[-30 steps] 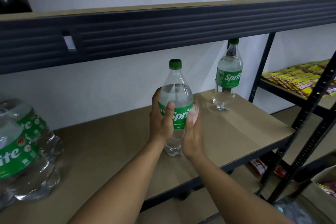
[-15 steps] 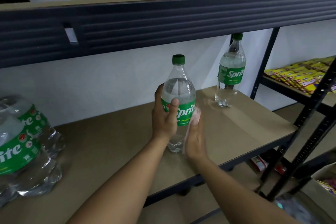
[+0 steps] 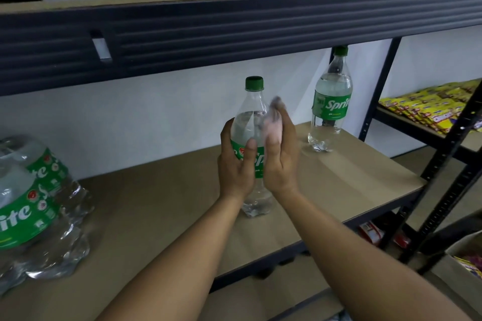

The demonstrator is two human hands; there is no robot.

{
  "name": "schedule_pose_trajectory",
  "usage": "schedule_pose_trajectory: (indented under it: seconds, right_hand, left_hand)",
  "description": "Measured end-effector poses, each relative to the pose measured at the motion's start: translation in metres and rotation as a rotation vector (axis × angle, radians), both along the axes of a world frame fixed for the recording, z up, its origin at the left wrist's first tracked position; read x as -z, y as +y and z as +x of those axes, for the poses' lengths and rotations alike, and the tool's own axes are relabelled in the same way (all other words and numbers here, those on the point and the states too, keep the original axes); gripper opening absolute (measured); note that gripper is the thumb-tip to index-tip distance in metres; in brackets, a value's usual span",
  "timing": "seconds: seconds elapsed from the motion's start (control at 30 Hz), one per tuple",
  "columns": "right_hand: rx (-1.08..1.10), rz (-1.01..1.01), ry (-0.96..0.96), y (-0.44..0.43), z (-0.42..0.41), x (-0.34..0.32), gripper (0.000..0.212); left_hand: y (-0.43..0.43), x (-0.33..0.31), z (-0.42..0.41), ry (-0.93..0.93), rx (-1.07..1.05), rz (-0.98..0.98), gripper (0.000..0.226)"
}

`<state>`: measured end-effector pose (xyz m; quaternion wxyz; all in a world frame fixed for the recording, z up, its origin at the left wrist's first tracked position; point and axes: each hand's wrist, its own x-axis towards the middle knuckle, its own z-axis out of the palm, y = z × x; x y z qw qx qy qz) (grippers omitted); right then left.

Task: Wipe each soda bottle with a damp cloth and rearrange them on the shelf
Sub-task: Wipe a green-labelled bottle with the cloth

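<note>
A clear Sprite bottle (image 3: pixel 251 114) with a green cap and green label stands upright on the brown shelf board (image 3: pixel 167 206). My left hand (image 3: pixel 234 167) grips it around the label from the left. My right hand (image 3: pixel 280 161) presses a pale cloth (image 3: pixel 272 122) against the bottle's right shoulder; the cloth is blurred. A second Sprite bottle (image 3: pixel 331 104) stands upright at the back right of the same shelf. Two more Sprite bottles (image 3: pixel 28 198) stand close at the left edge.
A dark metal beam of the upper shelf (image 3: pixel 234 31) runs overhead. Black uprights (image 3: pixel 453 154) stand at the right, with yellow snack packs (image 3: pixel 427 107) on the neighbouring shelf. A cardboard box (image 3: pixel 467 260) sits low at the right.
My right hand with the cloth has slid up the bottle's right side from the label to the shoulder. The left hand's grip is unchanged.
</note>
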<state>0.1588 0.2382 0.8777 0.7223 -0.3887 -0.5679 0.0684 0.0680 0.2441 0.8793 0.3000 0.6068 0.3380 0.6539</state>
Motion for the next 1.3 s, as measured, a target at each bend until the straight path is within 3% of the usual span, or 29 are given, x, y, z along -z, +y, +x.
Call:
schedule_pose_trajectory:
  seconds: [0.13, 0.23, 0.37, 0.43, 0.53, 0.67, 0.8, 0.97, 1.13, 1.3]
  right_hand:
    - [-0.035, -0.265, 0.181, -0.019, -0.012, 0.066, 0.076]
    - [-0.015, -0.326, 0.168, -0.02, -0.011, 0.083, 0.083]
    - [-0.014, -0.42, 0.152, -0.021, -0.008, 0.079, 0.074]
    - [-0.018, -0.433, 0.161, -0.021, -0.007, 0.082, 0.071]
    - [-0.015, -0.431, 0.15, -0.019, -0.008, 0.086, 0.087]
    - [-0.033, -0.427, 0.194, -0.022, -0.011, 0.084, 0.08]
    - [-0.023, -0.398, 0.209, -0.02, -0.012, 0.085, 0.084]
    - [-0.059, -0.363, 0.209, -0.017, -0.011, 0.09, 0.077]
    - [-0.094, -0.284, 0.175, -0.01, -0.004, 0.025, 0.064]
    - [-0.054, -0.166, -0.063, 0.006, 0.008, -0.059, 0.068]
  left_hand:
    - [0.001, 0.004, 0.002, -0.006, -0.03, -0.041, 0.093]
    - [0.001, 0.005, 0.003, -0.032, -0.033, -0.019, 0.099]
    - [0.001, 0.01, 0.008, 0.016, -0.084, -0.031, 0.078]
    - [-0.001, 0.014, 0.009, 0.039, -0.117, -0.04, 0.074]
    - [0.0, 0.016, 0.004, 0.072, -0.106, -0.045, 0.073]
    - [0.01, 0.009, -0.009, 0.121, -0.09, -0.091, 0.096]
    - [0.016, 0.004, -0.014, 0.042, 0.088, -0.052, 0.078]
    - [0.013, 0.008, -0.007, -0.013, 0.045, -0.055, 0.084]
    - [0.01, 0.006, -0.004, 0.01, -0.018, -0.014, 0.099]
    - [0.006, 0.004, 0.0, -0.019, 0.002, -0.019, 0.082]
